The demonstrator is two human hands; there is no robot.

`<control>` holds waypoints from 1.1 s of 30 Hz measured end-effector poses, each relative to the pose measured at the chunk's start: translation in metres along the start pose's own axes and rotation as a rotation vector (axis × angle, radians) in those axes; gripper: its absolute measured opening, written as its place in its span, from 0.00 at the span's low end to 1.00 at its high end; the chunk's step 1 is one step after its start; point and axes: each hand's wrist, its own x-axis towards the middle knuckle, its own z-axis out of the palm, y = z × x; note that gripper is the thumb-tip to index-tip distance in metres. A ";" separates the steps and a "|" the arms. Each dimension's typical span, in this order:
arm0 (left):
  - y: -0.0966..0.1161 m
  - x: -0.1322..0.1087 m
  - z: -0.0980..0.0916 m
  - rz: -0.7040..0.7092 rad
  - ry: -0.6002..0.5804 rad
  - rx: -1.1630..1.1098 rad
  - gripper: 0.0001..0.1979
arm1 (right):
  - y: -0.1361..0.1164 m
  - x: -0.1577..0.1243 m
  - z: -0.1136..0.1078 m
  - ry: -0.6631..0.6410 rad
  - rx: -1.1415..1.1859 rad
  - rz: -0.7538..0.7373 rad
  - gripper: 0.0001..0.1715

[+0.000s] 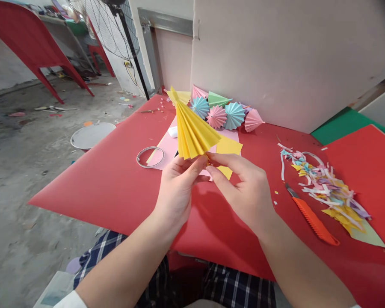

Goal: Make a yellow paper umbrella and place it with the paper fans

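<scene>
I hold a pleated yellow paper fan [192,130] above the red table [115,179]. My left hand [176,186] pinches the fan's wide lower edge between thumb and fingers. My right hand [244,186] pinches the same lower edge from the right side. The fan's narrow tip points up and away to the left. Beneath it lie a pink paper sheet [165,147] and a yellow paper sheet [229,147].
Several finished pleated paper cones [226,114] in pink, blue and green lie against the white wall. A metal ring [150,157] lies left of the sheets. An orange utility knife [311,216] and a pile of paper scraps [327,188] lie at the right. A standing fan [112,25] is behind.
</scene>
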 end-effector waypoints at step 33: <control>0.001 0.009 -0.011 0.038 -0.155 0.010 0.05 | 0.004 0.007 0.000 -0.317 0.672 0.550 0.11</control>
